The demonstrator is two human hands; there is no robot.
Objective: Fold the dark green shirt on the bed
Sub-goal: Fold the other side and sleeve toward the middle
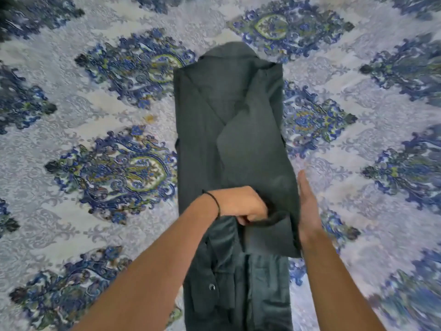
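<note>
**Shirt narrowed to a strip, 1 hand bunching its fold**

Head view: the dark green shirt (229, 130) lies lengthwise on the bed (358, 211), running from the near edge of the picture towards the middle. The bed's pale cover is patterned with blue medallions. Both long sides of the shirt are turned inward, so it forms 1 narrow strip, with cloth panels overlapping along its centre. Nearer the person, 1 dark button (212, 287) shows on the fabric.

The left hand (239, 205) sits on the strip with its fingers curled. Its grip is closed round a bunched fold of the shirt. A black cord (213, 199) circles that wrist. The right hand (308, 206) lies flat with straight fingers against the shirt's right edge, holding nothing.
</note>
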